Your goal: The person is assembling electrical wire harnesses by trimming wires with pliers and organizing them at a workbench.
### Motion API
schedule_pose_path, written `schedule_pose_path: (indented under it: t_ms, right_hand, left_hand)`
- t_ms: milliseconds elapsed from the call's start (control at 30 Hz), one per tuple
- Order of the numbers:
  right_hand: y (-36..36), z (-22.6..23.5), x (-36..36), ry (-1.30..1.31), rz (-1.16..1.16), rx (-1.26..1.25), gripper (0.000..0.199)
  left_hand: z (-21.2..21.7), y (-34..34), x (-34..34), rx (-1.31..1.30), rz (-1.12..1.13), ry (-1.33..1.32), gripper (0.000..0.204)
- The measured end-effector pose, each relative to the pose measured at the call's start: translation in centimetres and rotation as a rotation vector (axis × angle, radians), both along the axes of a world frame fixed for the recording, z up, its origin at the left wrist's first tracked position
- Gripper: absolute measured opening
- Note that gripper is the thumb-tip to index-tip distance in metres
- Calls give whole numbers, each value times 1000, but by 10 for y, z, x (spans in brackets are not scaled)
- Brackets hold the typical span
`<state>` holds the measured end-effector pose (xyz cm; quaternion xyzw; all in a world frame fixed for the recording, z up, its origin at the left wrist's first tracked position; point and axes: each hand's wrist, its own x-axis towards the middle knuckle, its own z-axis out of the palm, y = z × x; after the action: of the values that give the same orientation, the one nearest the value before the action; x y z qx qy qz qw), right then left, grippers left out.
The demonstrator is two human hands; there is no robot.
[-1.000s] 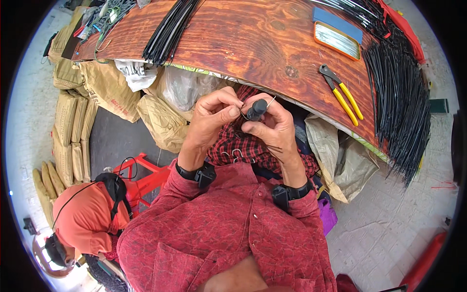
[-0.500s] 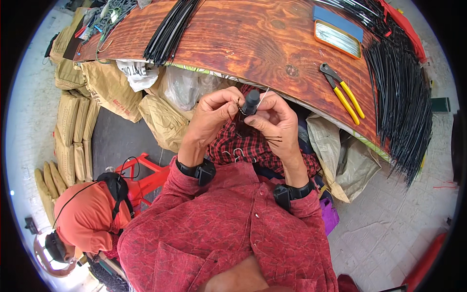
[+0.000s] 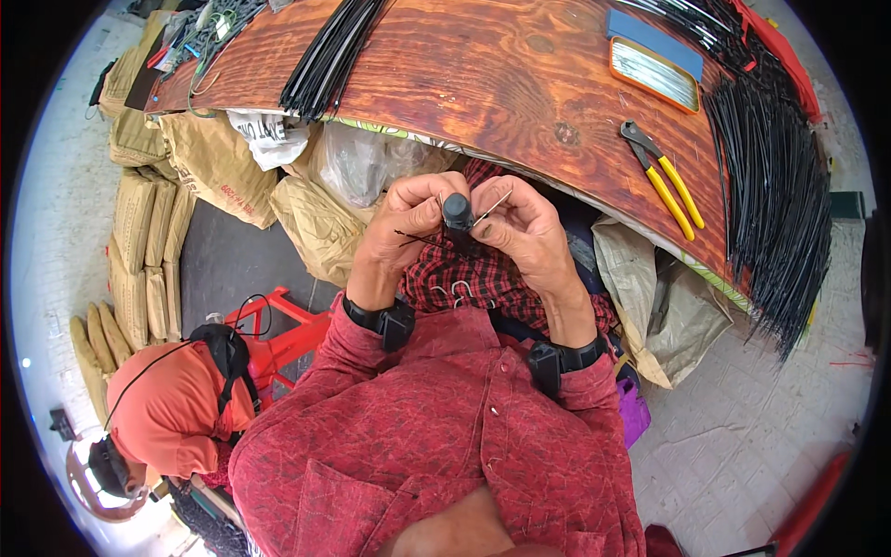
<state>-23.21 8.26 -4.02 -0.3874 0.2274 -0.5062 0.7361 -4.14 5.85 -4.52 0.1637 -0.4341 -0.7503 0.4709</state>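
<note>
Both hands meet just below the near edge of the tabletop, over the lap. The left hand (image 3: 408,218) curls its fingers round the side of a small black cylindrical piece (image 3: 457,212), which stands upright between the two hands, and it also pinches a thin dark wire (image 3: 418,239) that sticks out sideways under its palm. The right hand (image 3: 522,227) closes on the other side of the black piece, its thumb and forefinger gripping a thin pale metal strip (image 3: 492,208) that slants up from the piece. Each wrist carries a black strap, and the sleeves are of red patterned cloth, with a red and black checked cloth (image 3: 464,278) lying under the hands.

Beyond the hands lies the curved reddish-brown wooden tabletop (image 3: 501,84). On it, to the right, rest pliers with yellow handles (image 3: 664,176), their jaws pointing away from the person. Farther right a thick fan of long thin black strips (image 3: 775,195) hangs over the edge. A second bundle of black strips (image 3: 329,56) lies at the left part of the board, and a flat orange-rimmed tin (image 3: 654,74) sits near the far edge, just beside a blue rectangular pad (image 3: 650,42).

Under the board stand brown paper sacks (image 3: 218,162) and clear plastic bags (image 3: 357,167). At the lower left another person in an orange head covering (image 3: 167,408) sits near a red stool (image 3: 278,339).
</note>
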Motion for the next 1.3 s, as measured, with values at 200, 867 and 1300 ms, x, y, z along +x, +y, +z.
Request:
schedule_pose_path:
  t_ms: [200,867,1300]
  right_hand:
    - [3,4,5,288,-31,-61,30]
    - [-3,6,13,646,-286,-162,20]
    - [-6,10,20,672,-362,-85,16]
  left_hand:
    - [-1,1,-3,87,62,42,26]
    - [-16,-11,-1,202,295,-104,18]
    - [-15,-13,-2,173,355,-78,17]
